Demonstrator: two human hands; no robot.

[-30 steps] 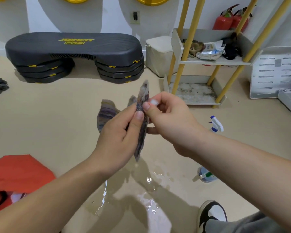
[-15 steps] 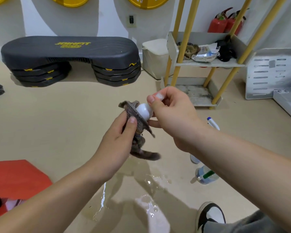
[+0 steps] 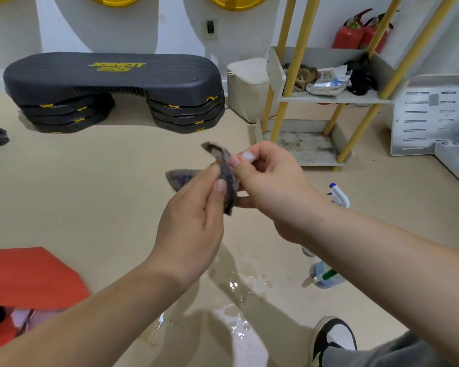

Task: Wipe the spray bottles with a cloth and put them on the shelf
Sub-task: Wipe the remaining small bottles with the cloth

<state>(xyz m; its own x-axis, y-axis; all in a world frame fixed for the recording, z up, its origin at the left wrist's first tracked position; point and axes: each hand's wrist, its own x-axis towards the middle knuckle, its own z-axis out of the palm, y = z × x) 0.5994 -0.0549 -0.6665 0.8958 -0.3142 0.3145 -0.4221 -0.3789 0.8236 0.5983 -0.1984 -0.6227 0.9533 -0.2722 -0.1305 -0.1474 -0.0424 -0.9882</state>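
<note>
Spray bottles on floor (image 3: pixel 104 194), right of the hands: white-trigger bottle (image 3: pixel 339 197) and clear bottle (image 3: pixel 326 277) with a green tube inside, both partly hidden by the right forearm. Cloth (image 3: pixel 227 181) in mid-air; left hand (image 3: pixel 188 223) and right hand (image 3: pixel 273 192) each pinch it, thumb against fingers. Shelf (image 3: pixel 283 96): upper tray (image 3: pixel 337 98) holds rags (image 3: pixel 301 75), foil pouch (image 3: pixel 329 84), black item (image 3: pixel 361 78); lower tray (image 3: pixel 302 144) stained.

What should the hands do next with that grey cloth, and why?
Probably rub the cloth round the small white piece pinched in the right hand. The left hand pinches the cloth right beside it, so wiping it looks like the nearest step. A spray bottle sits behind the right arm on the floor, not yet on the shelf.
</note>
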